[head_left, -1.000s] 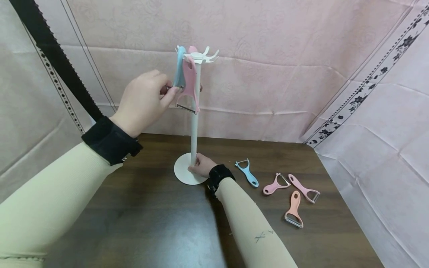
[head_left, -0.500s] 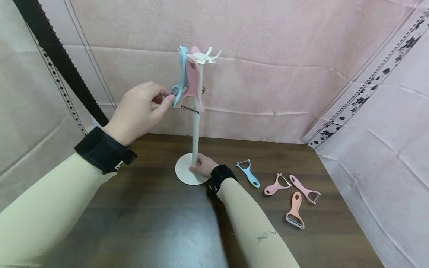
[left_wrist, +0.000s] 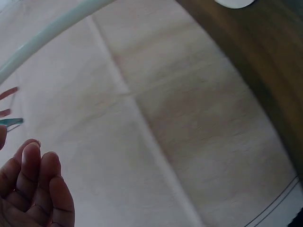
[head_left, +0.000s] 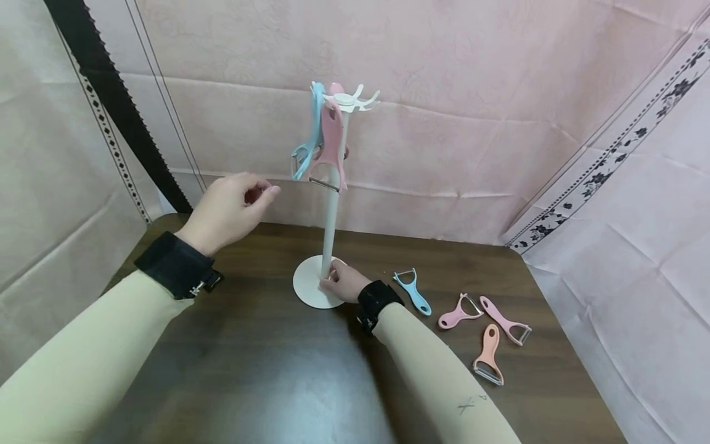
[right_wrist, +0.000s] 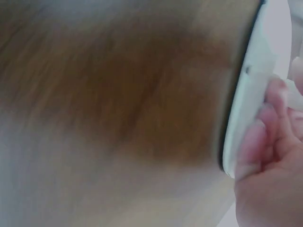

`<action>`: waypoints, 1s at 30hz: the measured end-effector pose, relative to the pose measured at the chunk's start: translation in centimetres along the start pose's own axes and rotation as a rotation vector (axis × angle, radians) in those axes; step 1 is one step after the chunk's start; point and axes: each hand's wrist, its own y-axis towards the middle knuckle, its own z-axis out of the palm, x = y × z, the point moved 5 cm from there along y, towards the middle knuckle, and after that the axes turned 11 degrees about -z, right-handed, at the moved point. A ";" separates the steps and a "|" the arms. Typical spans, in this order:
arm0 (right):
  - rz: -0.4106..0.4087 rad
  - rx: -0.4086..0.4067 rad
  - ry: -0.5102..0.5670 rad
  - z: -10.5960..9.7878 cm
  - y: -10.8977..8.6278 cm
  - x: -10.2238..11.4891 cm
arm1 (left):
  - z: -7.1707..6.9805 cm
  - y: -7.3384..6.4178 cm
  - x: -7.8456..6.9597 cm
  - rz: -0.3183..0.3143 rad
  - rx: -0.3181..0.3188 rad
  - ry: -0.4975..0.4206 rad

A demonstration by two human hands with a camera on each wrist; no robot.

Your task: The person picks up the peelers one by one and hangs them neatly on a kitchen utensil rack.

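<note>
Your left grip (head_left: 226, 209) empty, loosely curled, left of white stand (head_left: 330, 228); your right grip (head_left: 347, 282) seems to pinch stand's foot, wrist view blurred. Blue peeler (head_left: 317, 118), pink peeler (head_left: 333, 137) hang from stand's top.

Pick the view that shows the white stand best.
Head: the white stand shows from hooks to base. Left wrist catches only part of the pole and base edge; right wrist, the base, partly behind the right hand.

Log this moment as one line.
left hand: empty, apart from stand | right hand: holding stand near foot | hung peelers: blue, pink | loose peelers: four, on table
</note>
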 end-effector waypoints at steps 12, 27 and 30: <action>-0.065 -0.005 -0.315 -5.2 -4.0 -1.1 | 9.3 -1.4 3.4 -0.133 0.332 -0.110; -0.062 0.014 -0.703 -11.0 -10.7 -6.1 | 19.4 -3.3 3.7 -0.236 0.561 -0.204; -0.122 -0.006 -0.794 -11.6 -11.8 -7.1 | 20.7 -3.2 3.7 -0.223 0.567 -0.219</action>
